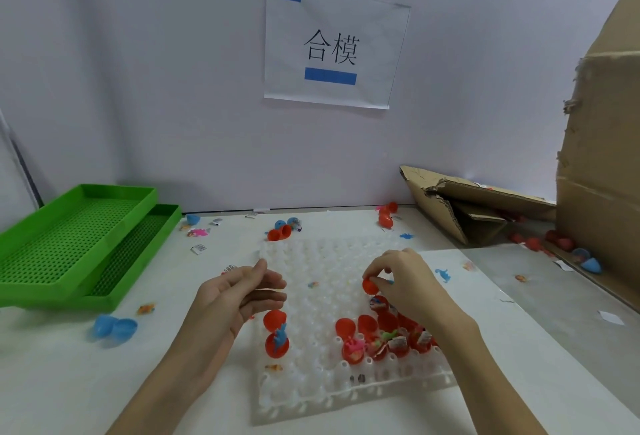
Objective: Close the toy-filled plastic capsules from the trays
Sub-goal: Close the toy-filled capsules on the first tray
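Tray: the white tray (pixel 311 396) is lying nearest on the table (pixel 86 382), with open red capsules (pixel 381 334) crowding its near-right corner.
Lone capsule: one open capsule (pixel 276 334) with a blue toy is sitting near-left on the tray, its hinged lid lying on the far side, just below the left hand (pixel 239 292).
Left hand: hovering with fingers relaxed and straight, holding nothing (closer of the two to that lone capsule).
Right hand: the right hand (pixel 398 278) is pinching a red capsule (pixel 370 286) at its fingertips, just beyond the cluster.
Farther off: green trays (pixel 69 247) are waiting at far left.
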